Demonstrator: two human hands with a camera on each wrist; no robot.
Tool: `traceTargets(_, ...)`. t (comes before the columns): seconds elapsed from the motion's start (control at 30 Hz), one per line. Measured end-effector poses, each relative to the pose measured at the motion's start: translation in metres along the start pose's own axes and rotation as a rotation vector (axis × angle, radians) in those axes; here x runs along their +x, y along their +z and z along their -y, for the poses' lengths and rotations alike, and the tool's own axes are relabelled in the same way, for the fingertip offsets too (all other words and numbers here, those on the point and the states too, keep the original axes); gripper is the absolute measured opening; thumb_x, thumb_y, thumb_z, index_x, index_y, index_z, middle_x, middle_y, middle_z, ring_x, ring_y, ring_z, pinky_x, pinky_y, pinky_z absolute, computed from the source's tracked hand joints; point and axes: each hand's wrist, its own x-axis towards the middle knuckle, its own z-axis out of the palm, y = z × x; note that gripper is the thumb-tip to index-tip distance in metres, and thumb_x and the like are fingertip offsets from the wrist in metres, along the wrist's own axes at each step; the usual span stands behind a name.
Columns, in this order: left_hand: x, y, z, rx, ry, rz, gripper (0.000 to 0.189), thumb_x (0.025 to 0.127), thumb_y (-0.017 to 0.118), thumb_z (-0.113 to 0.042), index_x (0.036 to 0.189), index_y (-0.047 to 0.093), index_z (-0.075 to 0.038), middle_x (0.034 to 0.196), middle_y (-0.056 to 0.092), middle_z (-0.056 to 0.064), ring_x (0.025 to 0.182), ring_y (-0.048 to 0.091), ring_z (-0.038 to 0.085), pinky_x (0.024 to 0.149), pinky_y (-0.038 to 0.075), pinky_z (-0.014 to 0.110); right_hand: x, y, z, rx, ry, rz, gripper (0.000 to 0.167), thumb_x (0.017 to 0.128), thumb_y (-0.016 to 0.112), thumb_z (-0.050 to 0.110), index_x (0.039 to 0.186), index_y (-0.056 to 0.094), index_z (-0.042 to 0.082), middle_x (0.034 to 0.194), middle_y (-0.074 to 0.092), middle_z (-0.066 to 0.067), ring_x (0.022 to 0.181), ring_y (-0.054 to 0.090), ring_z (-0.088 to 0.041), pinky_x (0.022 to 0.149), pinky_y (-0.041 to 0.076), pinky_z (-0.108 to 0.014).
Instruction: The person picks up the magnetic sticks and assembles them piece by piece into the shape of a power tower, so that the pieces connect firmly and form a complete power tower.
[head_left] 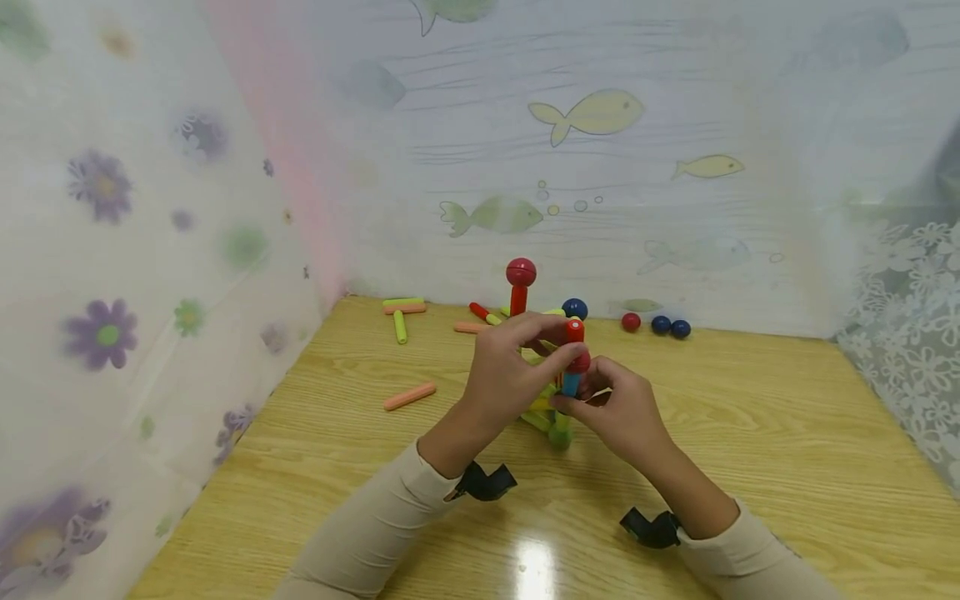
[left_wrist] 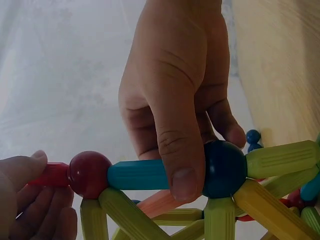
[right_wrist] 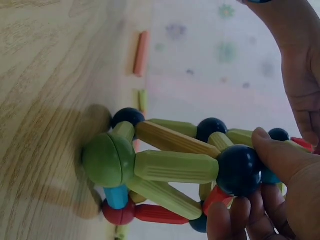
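Observation:
A frame of magnetic rods and balls stands on the table between my hands, with a green ball (right_wrist: 109, 160) at its base. On top of it, a short red rod (head_left: 575, 331) points up from a red ball (left_wrist: 90, 175). My left hand (head_left: 501, 362) pinches this red rod, its thumb close to the red ball. Below, a light blue rod (left_wrist: 139, 175) joins the red ball to a dark blue ball (left_wrist: 225, 169). My right hand (head_left: 628, 410) grips the light blue rod beside the dark blue ball, thumb on one side and curled fingers on the other.
A taller red rod topped by a red ball (head_left: 521, 272) rises behind my left hand. An orange rod (head_left: 409, 397) lies on the left, with several more rods (head_left: 401, 327) farther back. Loose blue balls (head_left: 661, 325) and a red ball (head_left: 631, 322) sit near the back wall.

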Motion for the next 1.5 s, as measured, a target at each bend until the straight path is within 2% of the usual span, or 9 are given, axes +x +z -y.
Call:
traceTargets(0.4, -0.003, 0.009, 0.0, 0.246, -0.036, 0.065, 0.033, 0.09, 0.082, -0.027, 0.118, 0.079, -0.009, 0.1, 0.079, 0.001, 0.081, 0.061, 0.01, 0.062, 0.046, 0.017, -0.001, -0.002, 0.003, -0.042, -0.029, 0.006, 0.03, 0.085, 0.088, 0.034, 0.103, 0.068, 0.021, 0.084, 0.068, 0.005, 0.08, 0.068, -0.012, 0.072, 0.062, -0.028)
traceTargets(0.6, -0.004, 0.01, 0.0, 0.218, -0.056, 0.071, 0.033, 0.091, 0.082, -0.026, 0.118, 0.078, -0.008, 0.094, 0.076, 0.001, 0.078, 0.059, 0.008, 0.061, 0.046, 0.017, 0.014, -0.028, -0.02, 0.007, -0.084, 0.203, 0.019, 0.092, 0.081, 0.023, 0.107, 0.071, 0.017, 0.098, 0.073, -0.004, 0.09, 0.07, -0.014, 0.083, 0.06, -0.036)
traceTargets(0.7, -0.003, 0.01, 0.002, 0.187, -0.076, 0.073, 0.033, 0.09, 0.082, -0.029, 0.116, 0.079, -0.009, 0.091, 0.075, 0.0, 0.073, 0.058, 0.006, 0.06, 0.048, 0.017, 0.025, -0.046, -0.043, 0.001, -0.011, 0.237, 0.019, 0.096, 0.075, 0.02, 0.113, 0.072, 0.012, 0.109, 0.073, -0.01, 0.096, 0.07, -0.018, 0.083, 0.059, -0.033)
traceTargets(0.8, -0.002, 0.009, 0.004, 0.156, -0.105, 0.081, 0.032, 0.09, 0.082, -0.031, 0.115, 0.08, -0.01, 0.093, 0.077, -0.002, 0.071, 0.058, 0.004, 0.06, 0.051, 0.019, 0.036, -0.063, -0.069, -0.098, 0.161, 0.153, 0.032, 0.101, 0.069, 0.028, 0.125, 0.068, 0.007, 0.12, 0.069, -0.016, 0.104, 0.07, -0.029, 0.08, 0.06, -0.036)
traceTargets(0.9, -0.001, 0.005, 0.004, 0.119, -0.146, 0.106, 0.031, 0.09, 0.082, -0.032, 0.114, 0.08, -0.012, 0.093, 0.077, -0.003, 0.071, 0.06, 0.003, 0.06, 0.052, 0.021, 0.047, -0.078, -0.097, -0.218, 0.311, 0.05, 0.049, 0.103, 0.063, 0.033, 0.142, 0.057, 0.003, 0.135, 0.06, -0.024, 0.114, 0.064, -0.043, 0.085, 0.058, -0.048)
traceTargets(1.0, 0.0, -0.002, 0.005, 0.099, -0.178, 0.142, 0.03, 0.091, 0.082, -0.032, 0.113, 0.08, -0.013, 0.093, 0.076, -0.004, 0.074, 0.062, 0.002, 0.061, 0.053, 0.022, 0.059, -0.093, -0.124, -0.265, 0.378, 0.009, 0.063, 0.103, 0.06, 0.03, 0.156, 0.04, 0.0, 0.151, 0.043, -0.034, 0.129, 0.052, -0.053, 0.097, 0.05, -0.063)
traceTargets(1.2, 0.004, -0.016, 0.008, 0.096, -0.221, 0.197, 0.028, 0.091, 0.082, -0.03, 0.114, 0.08, -0.014, 0.089, 0.075, -0.007, 0.074, 0.064, 0.003, 0.059, 0.051, 0.024, 0.078, -0.111, -0.155, -0.342, 0.431, 0.143, 0.085, 0.102, 0.059, 0.03, 0.166, 0.011, 0.002, 0.168, 0.0, -0.035, 0.15, 0.009, -0.061, 0.115, 0.02, -0.077)
traceTargets(1.33, 0.006, -0.024, 0.007, 0.093, -0.27, 0.238, 0.032, 0.09, 0.083, -0.032, 0.117, 0.079, -0.014, 0.086, 0.074, -0.01, 0.074, 0.063, 0.006, 0.057, 0.049, 0.025, 0.087, -0.114, -0.163, -0.457, 0.416, 0.226, 0.083, 0.103, 0.056, 0.031, 0.166, 0.01, 0.002, 0.168, -0.003, -0.034, 0.15, 0.009, -0.062, 0.116, 0.016, -0.076)
traceTargets(1.5, 0.008, -0.032, 0.005, 0.101, -0.316, 0.283, 0.036, 0.09, 0.082, -0.034, 0.12, 0.078, -0.015, 0.085, 0.074, -0.011, 0.074, 0.062, 0.01, 0.057, 0.049, 0.027, 0.089, -0.112, -0.164, -0.522, 0.433, 0.196, 0.07, 0.102, 0.055, 0.026, 0.16, 0.029, -0.003, 0.161, 0.026, -0.037, 0.143, 0.028, -0.061, 0.115, 0.027, -0.072)
